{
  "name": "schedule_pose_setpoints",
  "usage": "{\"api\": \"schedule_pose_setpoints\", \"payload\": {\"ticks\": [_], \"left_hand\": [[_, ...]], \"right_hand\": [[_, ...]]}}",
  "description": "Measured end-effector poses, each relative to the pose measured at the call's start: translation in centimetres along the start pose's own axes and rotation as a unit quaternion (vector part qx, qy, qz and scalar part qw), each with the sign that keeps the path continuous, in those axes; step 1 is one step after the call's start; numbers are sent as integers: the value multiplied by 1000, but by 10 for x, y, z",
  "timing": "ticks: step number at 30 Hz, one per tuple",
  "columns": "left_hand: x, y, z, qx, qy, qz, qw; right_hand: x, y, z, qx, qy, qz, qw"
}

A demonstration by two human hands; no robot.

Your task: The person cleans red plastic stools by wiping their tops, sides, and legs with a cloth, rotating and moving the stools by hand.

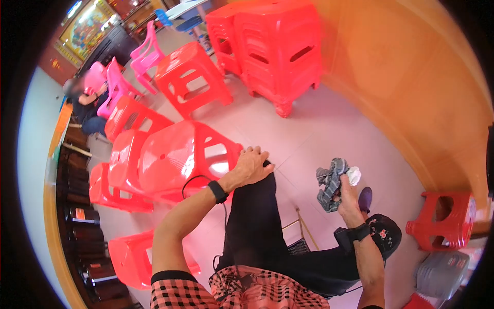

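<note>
My left hand [249, 166] rests on the knee of my black trousers [252, 216], palm down with its fingers stretched out and nothing held. Right beside it is a red plastic stool [170, 154]. My right hand [349, 202] is closed round a crumpled grey patterned cloth [329, 188], held out over the floor to the right. A white crumpled piece [354, 175], like tissue or cloth, shows at the edge of that hand; whether it is separate from the grey cloth I cannot tell. Both wrists wear black bands.
Several red stools stand to the left, near a single stool [193, 82] and tall stool stacks [278, 51] by the orange wall [381, 56]. Another red stool [443, 219] is at right. A person [87, 105] sits near pink chairs [118, 87]. Dark jars [85, 232] line the left shelf.
</note>
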State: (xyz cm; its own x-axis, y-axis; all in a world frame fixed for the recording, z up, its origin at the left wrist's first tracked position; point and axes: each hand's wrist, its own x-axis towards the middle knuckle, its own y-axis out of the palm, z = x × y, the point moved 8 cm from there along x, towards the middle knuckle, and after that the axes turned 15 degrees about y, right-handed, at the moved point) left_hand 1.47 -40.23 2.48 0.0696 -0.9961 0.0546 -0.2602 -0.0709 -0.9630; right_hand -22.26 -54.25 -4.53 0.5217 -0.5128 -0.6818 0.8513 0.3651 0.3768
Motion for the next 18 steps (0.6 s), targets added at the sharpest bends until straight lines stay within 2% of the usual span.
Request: {"api": "schedule_pose_setpoints", "payload": {"ticks": [2, 4, 6, 14, 18], "left_hand": [[8, 14, 7, 31, -43, 77, 996], [16, 18, 6, 25, -37, 82, 996], [21, 33, 11, 42, -41, 132, 989], [27, 32, 7, 0, -20, 78, 997], [28, 26, 4, 7, -14, 37, 999]], "right_hand": [[-8, 9, 6, 22, -4, 29, 999], [-7, 4, 6, 15, -7, 31, 999], [-11, 11, 7, 32, -9, 65, 997], [-19, 13, 8, 34, -2, 48, 998], [-15, 14, 8, 16, 7, 94, 995]]}}
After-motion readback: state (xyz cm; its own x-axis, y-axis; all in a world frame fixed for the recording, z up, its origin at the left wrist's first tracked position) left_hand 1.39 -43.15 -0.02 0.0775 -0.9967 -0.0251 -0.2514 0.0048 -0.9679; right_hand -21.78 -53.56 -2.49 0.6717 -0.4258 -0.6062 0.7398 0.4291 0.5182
